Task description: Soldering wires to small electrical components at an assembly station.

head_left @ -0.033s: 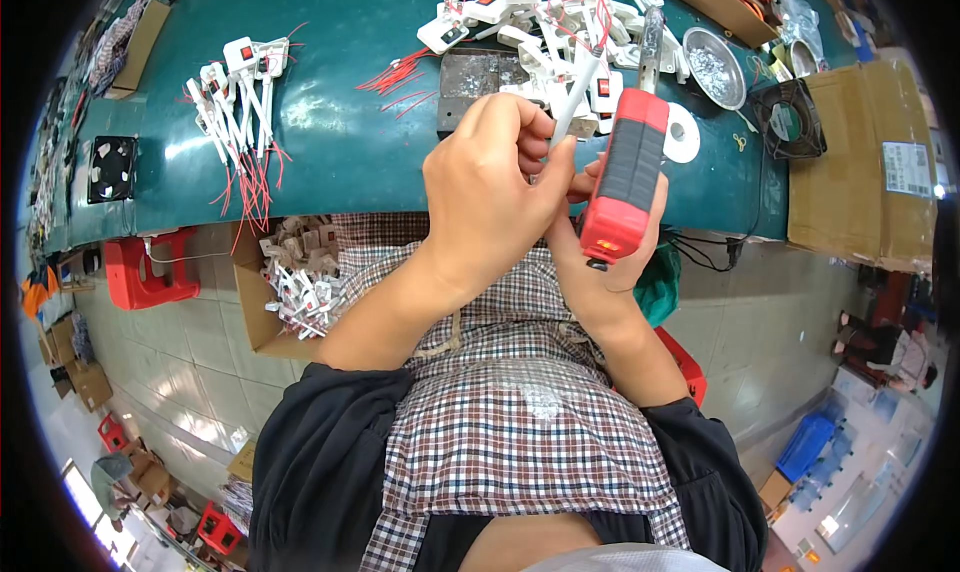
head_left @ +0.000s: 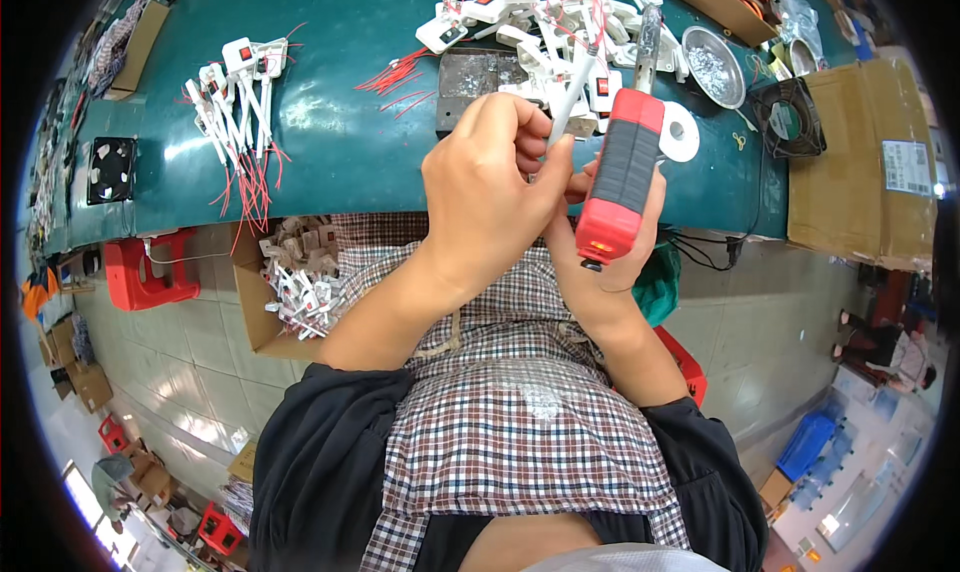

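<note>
Screwdriver work is the step you are in, by my reading: your right hand (head_left: 610,262) is wrapped shut around the red and grey electric screwdriver (head_left: 620,177), gripping it near the lower end with the body tilted up and away from you. Your left hand (head_left: 490,197) is curled closed in front of it, fingers pinching a thin white plastic part (head_left: 572,97) whose stem sticks up past your knuckles. Both hands meet just above the near edge of the green workbench (head_left: 340,142), over your checked apron (head_left: 510,412).

The driver's tip is hidden behind your left hand, so I cannot tell whether the bit sits in a screw yet. Judging from the grip, you are lining the tool up with the part or driving into it.

The next move calls for a steady left pinch so the white part does not twist, and for the driver kept in line with the screw before you squeeze.

Beyond your hands lies a pile of white switch pieces with red wires (head_left: 530,17); another bunch (head_left: 240,102) lies well apart to your left. A cardboard box of similar pieces (head_left: 295,277) sits below the bench edge, near your left forearm. A round metal dish (head_left: 712,67) stands at the right.
</note>
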Demonstrator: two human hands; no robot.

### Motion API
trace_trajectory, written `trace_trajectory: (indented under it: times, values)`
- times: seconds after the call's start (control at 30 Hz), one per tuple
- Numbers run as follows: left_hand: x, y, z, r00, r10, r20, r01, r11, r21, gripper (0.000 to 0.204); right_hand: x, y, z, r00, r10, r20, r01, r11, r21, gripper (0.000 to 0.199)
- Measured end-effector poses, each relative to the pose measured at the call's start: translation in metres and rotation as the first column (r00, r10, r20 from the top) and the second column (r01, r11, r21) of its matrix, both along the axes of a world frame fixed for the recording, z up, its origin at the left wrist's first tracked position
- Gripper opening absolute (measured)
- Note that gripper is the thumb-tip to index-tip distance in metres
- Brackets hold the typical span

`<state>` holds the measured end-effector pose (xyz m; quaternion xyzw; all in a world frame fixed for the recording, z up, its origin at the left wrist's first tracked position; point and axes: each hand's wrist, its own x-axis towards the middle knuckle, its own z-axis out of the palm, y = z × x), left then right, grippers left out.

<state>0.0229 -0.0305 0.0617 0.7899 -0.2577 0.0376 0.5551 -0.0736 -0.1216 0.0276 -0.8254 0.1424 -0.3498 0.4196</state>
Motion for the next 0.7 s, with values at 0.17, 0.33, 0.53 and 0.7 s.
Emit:
trace_trajectory:
  times: [0.17, 0.33, 0.53, 0.7]
  values:
    - [0.004, 0.000, -0.008, 0.991, -0.004, -0.131, 0.000, 1.000, -0.025, 0.021, -0.001, 0.000, -0.006, 1.000, -0.019, -0.007, 0.018, 0.989, -0.146, 0.073]
    - [0.015, 0.002, -0.021, 0.943, -0.073, -0.325, 0.043, 0.994, -0.098, 0.023, -0.010, -0.001, -0.016, 0.999, 0.029, 0.034, -0.024, 0.988, -0.152, 0.062]
    - [0.016, 0.004, -0.028, 0.936, -0.103, -0.337, 0.081, 0.994, -0.076, 0.022, -0.016, 0.000, -0.025, 0.998, 0.060, 0.011, -0.058, 0.989, -0.137, 0.061]
    - [0.020, 0.006, -0.047, 0.926, -0.054, -0.375, 0.027, 0.997, -0.077, 0.023, -0.017, 0.005, -0.038, 0.997, 0.083, 0.006, -0.082, 0.992, -0.094, 0.057]
